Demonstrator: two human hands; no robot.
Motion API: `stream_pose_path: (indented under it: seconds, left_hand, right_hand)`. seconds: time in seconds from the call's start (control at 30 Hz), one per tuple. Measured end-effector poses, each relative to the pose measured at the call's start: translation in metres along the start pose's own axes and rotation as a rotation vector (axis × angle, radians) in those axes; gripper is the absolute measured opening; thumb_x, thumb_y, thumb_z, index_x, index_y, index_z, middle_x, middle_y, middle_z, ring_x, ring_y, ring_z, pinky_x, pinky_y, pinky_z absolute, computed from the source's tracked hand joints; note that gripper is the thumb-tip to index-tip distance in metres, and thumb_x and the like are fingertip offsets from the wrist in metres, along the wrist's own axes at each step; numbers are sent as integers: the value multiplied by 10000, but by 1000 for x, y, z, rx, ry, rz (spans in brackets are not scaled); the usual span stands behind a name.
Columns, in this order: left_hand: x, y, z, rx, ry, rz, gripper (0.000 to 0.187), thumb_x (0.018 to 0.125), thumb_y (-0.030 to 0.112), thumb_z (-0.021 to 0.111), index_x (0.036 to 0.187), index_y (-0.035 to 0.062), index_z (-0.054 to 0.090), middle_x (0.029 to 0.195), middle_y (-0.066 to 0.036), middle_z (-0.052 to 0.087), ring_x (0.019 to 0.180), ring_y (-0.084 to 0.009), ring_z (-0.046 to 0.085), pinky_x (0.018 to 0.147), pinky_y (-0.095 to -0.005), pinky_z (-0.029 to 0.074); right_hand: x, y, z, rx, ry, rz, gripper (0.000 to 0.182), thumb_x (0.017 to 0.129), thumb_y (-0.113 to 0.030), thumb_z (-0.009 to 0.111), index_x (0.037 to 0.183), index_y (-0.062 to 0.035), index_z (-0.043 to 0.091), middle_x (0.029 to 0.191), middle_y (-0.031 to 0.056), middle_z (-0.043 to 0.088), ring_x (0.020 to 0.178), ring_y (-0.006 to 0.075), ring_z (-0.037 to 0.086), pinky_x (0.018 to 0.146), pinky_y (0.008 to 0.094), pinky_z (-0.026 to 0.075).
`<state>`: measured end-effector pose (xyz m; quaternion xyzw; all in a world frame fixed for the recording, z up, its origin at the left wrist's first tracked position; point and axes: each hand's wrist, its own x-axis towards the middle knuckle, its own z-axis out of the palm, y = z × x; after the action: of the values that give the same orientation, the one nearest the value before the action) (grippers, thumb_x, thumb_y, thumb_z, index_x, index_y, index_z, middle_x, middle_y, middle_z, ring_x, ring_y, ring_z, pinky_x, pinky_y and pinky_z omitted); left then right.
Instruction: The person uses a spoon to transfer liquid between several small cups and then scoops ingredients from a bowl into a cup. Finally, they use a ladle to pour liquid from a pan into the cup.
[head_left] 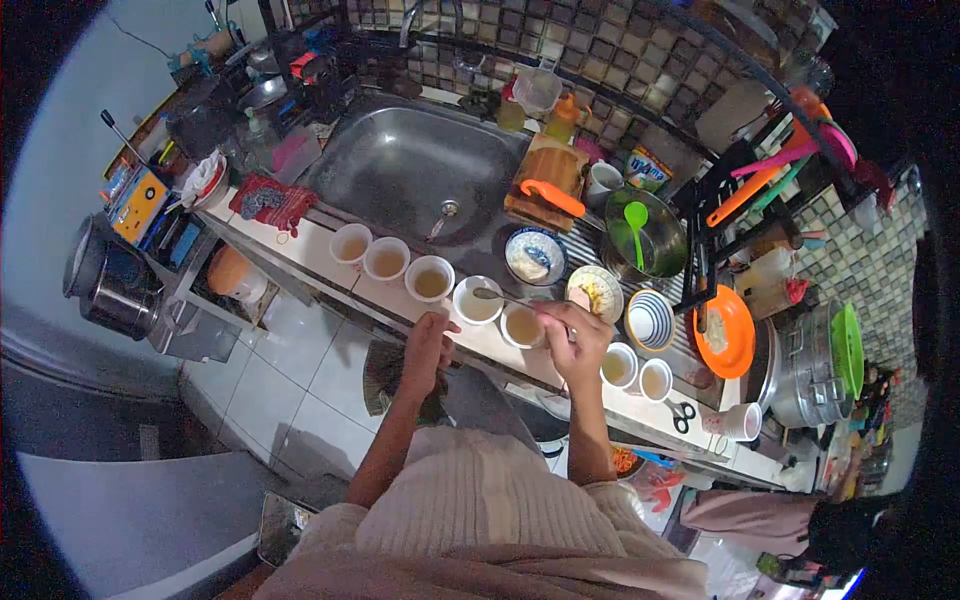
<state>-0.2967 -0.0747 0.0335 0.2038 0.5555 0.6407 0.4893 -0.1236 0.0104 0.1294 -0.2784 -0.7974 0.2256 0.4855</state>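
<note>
A row of white plastic cups of pale brownish liquid lines the counter edge. My right hand (575,338) grips a metal spoon (518,300), its bowl over the rim of the fourth cup (477,301) from the left. Partly behind that hand is another filled cup (523,326). My left hand (428,350) is at the counter's front edge, just below the third cup (430,278); its fingers are loosely curled, and nothing shows in them. Farther left are two more filled cups, the leftmost cup (350,244) and its neighbour (387,259).
Behind the cups lie a steel sink (400,165), a wooden block (550,175), a patterned bowl (535,257) and a pot (645,235) with a green spoon. To the right are an orange plate (724,335), scissors (683,416) and stacked cups (738,423). A person's clothed leg (745,520) shows lower right.
</note>
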Motion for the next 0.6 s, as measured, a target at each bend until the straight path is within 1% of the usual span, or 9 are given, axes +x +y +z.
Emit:
stream_pose_path:
  seconds: [0.13,0.2,0.23,0.27,0.33,0.37,0.43,0.53,0.6]
  left_hand:
    - [10,4,-19,0,18,64,206,896,295,444,820,107,477,750,18,530,531,-25,416,407,-175,322]
    - [15,12,-19,53,193,64,225,901,308,435,813,105,479,730,18,522,507,-29,412,403,-183,322]
    - [17,14,-20,52,196,70,225,901,308,435,813,105,479,730,18,522,507,-29,412,403,-183,322]
    - [20,15,-22,70,200,101,217,900,297,441,806,105,480,713,20,518,498,-27,408,398,-183,320]
    - [28,16,-27,88,203,141,210,898,287,447,798,105,481,696,22,513,488,-26,403,392,-183,319]
    - [32,14,-31,106,147,130,189,892,260,457,789,104,483,685,25,513,487,-22,404,392,-178,320]
    - [35,14,-36,132,94,117,171,887,234,467,779,102,485,673,28,512,487,-19,405,391,-174,321]
    - [37,19,-33,213,165,139,143,873,190,480,767,94,487,663,29,521,485,-8,397,384,-171,314]
    - [35,25,-32,114,109,89,142,870,188,479,759,99,480,678,27,532,478,-10,391,387,-167,312]
  right_hand:
    - [12,-3,11,46,52,-14,53,717,-65,630,752,-26,637,725,88,638,621,191,621,559,260,474]
    - [19,-1,30,151,56,90,55,735,-68,625,759,-22,642,732,92,641,618,189,621,556,255,473]
    - [29,-3,39,161,59,-16,59,741,-72,628,761,-19,643,737,95,642,622,203,622,560,258,477]
    - [33,-5,48,163,61,-23,59,741,-72,628,761,-19,643,737,95,642,622,203,622,560,258,477]
    - [38,-2,67,171,-109,4,99,779,-95,567,810,-33,637,715,104,635,556,192,605,495,291,456]
    - [40,4,76,174,-107,0,99,779,-95,567,810,-33,637,715,104,635,556,192,605,495,291,456]
    - [42,14,93,-118,-304,-109,118,787,-164,564,811,-73,635,728,106,629,584,250,610,506,328,469]
    - [45,19,109,-176,-294,-100,133,782,-205,569,810,-90,629,733,111,621,609,291,596,522,353,475]
    - [45,23,120,-195,-287,-89,122,783,-186,564,831,-96,630,730,111,620,608,286,598,533,362,478]
